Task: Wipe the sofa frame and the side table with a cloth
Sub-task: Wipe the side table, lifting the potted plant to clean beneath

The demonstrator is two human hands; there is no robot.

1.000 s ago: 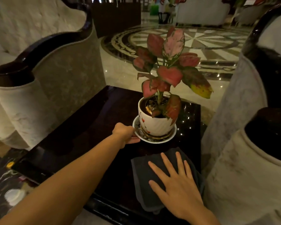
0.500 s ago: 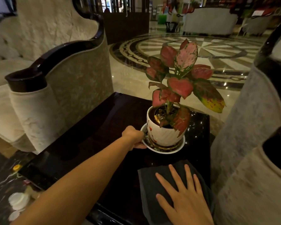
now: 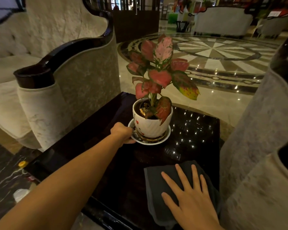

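A dark glossy side table [image 3: 93,146] stands between two pale sofas. The left sofa has a dark curved wooden frame [image 3: 68,48] along its armrest. On the table's near right corner lies a dark grey cloth [image 3: 155,185], and my right hand [image 3: 188,196] rests flat on it with the fingers spread. My left hand [image 3: 121,132] is closed on the left rim of the white saucer [image 3: 166,136] under a white pot [image 3: 150,127] that holds a red-leaved plant [image 3: 160,75].
The right sofa's armrest [image 3: 259,146] stands close against the table's right side, with a dark frame [image 3: 286,52] on top. Behind the table stretches a polished patterned floor [image 3: 219,52]. A small yellow cap [image 3: 22,164] and a white lid [image 3: 20,194] lie on the dark floor at the lower left.
The view has tilted up and shifted. The pot and saucer have slid left and away across the table with my left hand. My right hand stays flat on the cloth.
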